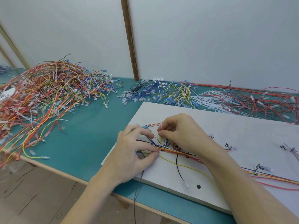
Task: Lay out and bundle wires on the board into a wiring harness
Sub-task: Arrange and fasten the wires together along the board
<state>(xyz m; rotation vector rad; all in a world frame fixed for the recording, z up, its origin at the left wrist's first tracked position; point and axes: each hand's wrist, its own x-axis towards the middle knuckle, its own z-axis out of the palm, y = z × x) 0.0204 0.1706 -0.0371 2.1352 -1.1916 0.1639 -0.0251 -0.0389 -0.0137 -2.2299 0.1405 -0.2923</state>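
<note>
A white panelled wall with a wooden batten backs a green-topped table (84, 143), on which a white board (234, 126) lies at the near right edge. Large heaps of loose wire flank it: a red and orange tangle (40, 94) far left, blue and yellow leads (161, 92) and pale cable ties (210, 101) along the wall. On the board a bundle of wires (176, 152), red, yellow, orange and dark blue, runs from the near-left corner towards the right, with one yellow and one black lead drooping off towards the front edge. The left hand (134, 152) presses the bundle flat, fingers mostly straight, thumb and forefinger closing on the strands where they fan out. The right hand (181, 135) is curled, pinching what looks like a thin white tie (160, 128) just above the bundle. The step appears to be tying off this junction; it would go best with the strands kept parallel and tight under the left fingers while the tie is drawn snug, stray leads gathered in first.
</note>
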